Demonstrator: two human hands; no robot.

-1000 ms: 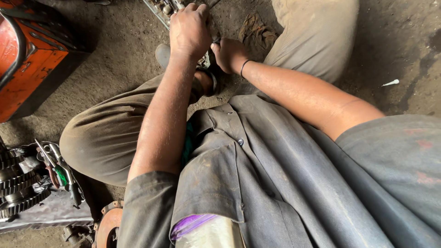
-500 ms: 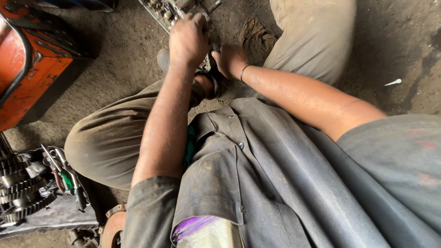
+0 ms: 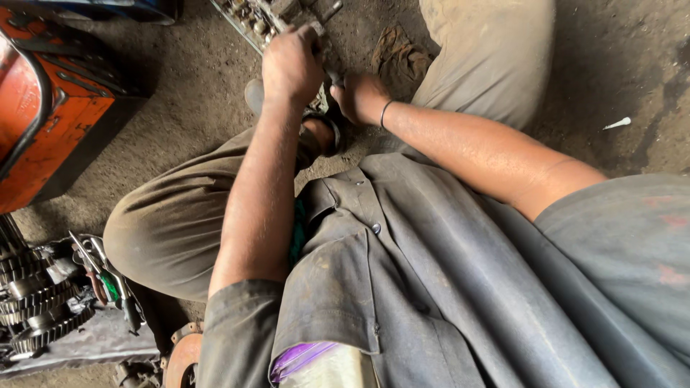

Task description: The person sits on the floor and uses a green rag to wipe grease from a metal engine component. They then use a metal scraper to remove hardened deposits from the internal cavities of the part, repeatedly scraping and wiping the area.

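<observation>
Our left hand is curled shut on top of the greasy metal part that lies on the floor between our knees; it has slid a little toward that part over the last second. Our right hand stays closed just beside it, low against the same part, gripping something dark we cannot make out. The small shift suggests we are still working the part rather than letting go. A crumpled rag lies just right of the part. Far left of it stand an orange box, a stack of gears and pliers.
</observation>
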